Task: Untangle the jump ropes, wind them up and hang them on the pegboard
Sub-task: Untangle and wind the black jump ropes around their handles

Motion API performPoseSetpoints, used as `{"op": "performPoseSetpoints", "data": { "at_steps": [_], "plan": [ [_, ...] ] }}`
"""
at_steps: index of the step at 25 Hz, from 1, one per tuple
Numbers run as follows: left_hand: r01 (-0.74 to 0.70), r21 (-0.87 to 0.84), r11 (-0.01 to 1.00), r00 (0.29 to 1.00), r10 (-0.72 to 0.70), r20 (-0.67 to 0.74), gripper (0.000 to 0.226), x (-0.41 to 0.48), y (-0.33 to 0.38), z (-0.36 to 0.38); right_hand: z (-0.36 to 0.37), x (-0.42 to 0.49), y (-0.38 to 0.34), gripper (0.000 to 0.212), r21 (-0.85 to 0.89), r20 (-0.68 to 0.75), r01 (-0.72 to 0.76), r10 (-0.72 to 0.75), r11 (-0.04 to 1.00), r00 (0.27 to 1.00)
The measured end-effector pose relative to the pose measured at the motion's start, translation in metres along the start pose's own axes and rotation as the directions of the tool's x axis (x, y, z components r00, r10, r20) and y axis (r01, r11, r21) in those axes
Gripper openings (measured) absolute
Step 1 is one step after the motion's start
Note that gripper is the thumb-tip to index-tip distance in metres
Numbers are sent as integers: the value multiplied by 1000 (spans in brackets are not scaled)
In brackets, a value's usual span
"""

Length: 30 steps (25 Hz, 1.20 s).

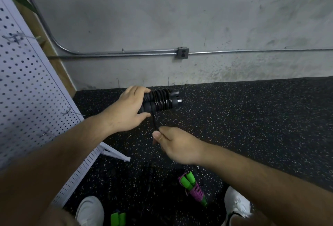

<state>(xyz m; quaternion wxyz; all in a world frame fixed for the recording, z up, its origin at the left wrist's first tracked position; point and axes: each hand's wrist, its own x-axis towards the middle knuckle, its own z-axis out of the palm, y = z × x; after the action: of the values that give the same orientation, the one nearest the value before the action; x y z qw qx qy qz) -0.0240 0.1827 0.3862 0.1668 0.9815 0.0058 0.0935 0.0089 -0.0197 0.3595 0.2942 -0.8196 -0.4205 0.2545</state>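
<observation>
nearest, at six o'clock low in the view, a pair of green handles (118, 219) lies on the floor (252, 117) beside a white shoe (90, 209); whether its cord is wound is out of sight. just beyond, toward five o'clock, a purple rope (195, 189) lies wound round its own green handles, not yet hung. a dark, blurred shape at its eleven o'clock may be another rope; i cannot tell.

further out, the right hand (177, 146) pinches the free end of the black cord (155, 123) between thumb and fingers. the cord runs toward twelve o'clock into the black rope bundle (162, 101). the left hand (128, 110) grips the bundle's two handles side by side, fingers curled round them.

the risk, as i judge it: the tail is short, and if the pinch slips before it is tucked, the glossy coils could spring loose. pulling too hard might drag the coils off the handle ends at three o'clock.

the pegboard (27, 81) stands at nine o'clock. its thin hooks (72, 113) look easy to miss, and an untucked bundle may unwind once hung.
</observation>
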Motion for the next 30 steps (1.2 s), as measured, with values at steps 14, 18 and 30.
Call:
{"op": "performPoseSetpoints", "data": {
  "at_steps": [14,18,30],
  "plan": [
    [-366,-9,930,926,366,94,50,-18,27,29,-115,2,9,35,-646,-454,12,-398,763,797],
    [-387,-128,913,921,389,-9,62,-34,57,12,-123,14,40,20,-212,-423,71,-157,975,892],
    [-85,131,988,967,113,-227,52,17,-13,-3,-2,33,-10,39,121,-47,-62,68,991,997]
  ]
}}
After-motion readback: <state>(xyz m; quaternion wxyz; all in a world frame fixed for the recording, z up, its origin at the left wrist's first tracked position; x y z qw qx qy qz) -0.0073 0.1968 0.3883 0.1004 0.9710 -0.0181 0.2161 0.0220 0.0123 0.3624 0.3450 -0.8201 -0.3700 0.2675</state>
